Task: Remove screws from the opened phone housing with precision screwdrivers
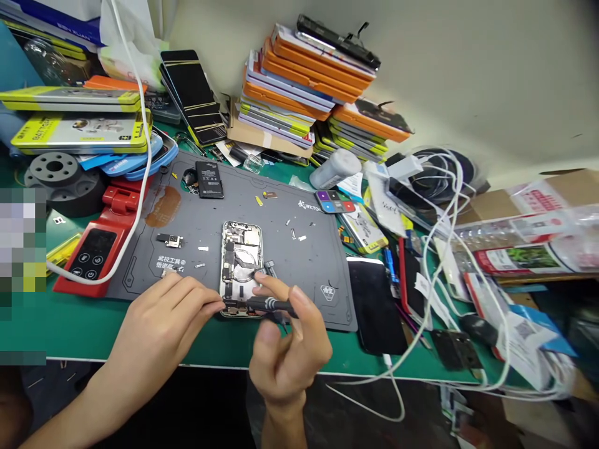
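Note:
An opened phone (241, 290) lies face up on a grey work mat (299, 293), its inner boards and bare metal showing. My right hand (294, 349) grips a black screwdriver (274, 304) between thumb and fingers, its shaft pointing left across the phone's bottom end. At the phone's lower left corner, the fingertips of my left hand (161, 318) are pinched together; whatever they hold is too small to make out. A black battery (209, 179) rests at the mat's back edge. Left of the phone lie a small camera module (170, 240) and several little metal pieces.
A red device with a black panel (96, 249) stands at left, near stacked battery boxes (79, 132). Orange and yellow cases (299, 78) are piled at the back. Right of the mat are a dark phone (380, 305) and tangled white cables (452, 212).

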`<state>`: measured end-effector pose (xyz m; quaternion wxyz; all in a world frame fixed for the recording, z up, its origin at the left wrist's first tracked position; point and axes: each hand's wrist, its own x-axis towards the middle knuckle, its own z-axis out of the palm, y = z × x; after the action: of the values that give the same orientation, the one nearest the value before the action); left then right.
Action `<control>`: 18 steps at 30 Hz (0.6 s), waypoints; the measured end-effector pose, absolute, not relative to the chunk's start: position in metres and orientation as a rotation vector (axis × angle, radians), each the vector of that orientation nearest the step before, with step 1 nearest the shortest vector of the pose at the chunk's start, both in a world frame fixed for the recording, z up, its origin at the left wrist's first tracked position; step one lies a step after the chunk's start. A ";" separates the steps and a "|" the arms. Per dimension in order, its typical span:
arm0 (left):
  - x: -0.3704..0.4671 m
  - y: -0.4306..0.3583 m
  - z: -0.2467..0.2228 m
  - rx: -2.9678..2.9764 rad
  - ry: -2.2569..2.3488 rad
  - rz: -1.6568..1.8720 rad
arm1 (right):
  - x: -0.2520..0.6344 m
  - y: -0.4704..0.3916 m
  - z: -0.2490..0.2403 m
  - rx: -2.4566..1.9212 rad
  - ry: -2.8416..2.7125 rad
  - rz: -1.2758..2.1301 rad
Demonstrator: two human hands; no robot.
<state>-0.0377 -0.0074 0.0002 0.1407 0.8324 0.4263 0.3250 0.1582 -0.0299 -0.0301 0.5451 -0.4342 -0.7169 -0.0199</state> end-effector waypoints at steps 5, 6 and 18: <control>-0.036 -0.008 0.002 2.418 1.231 0.953 | 0.157 -0.030 -0.032 -1.112 -1.628 -0.150; -0.036 -0.008 0.002 2.419 1.234 0.954 | 0.157 -0.031 -0.032 -1.130 -1.622 -0.150; -0.037 -0.006 0.001 2.405 1.203 0.930 | 0.158 -0.031 -0.029 -1.154 -1.636 -0.071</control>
<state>-0.0375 -0.0063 0.0010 0.1477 0.8360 0.4181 0.3233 0.1581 -0.0310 -0.0287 0.5386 -0.4854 -0.6880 -0.0298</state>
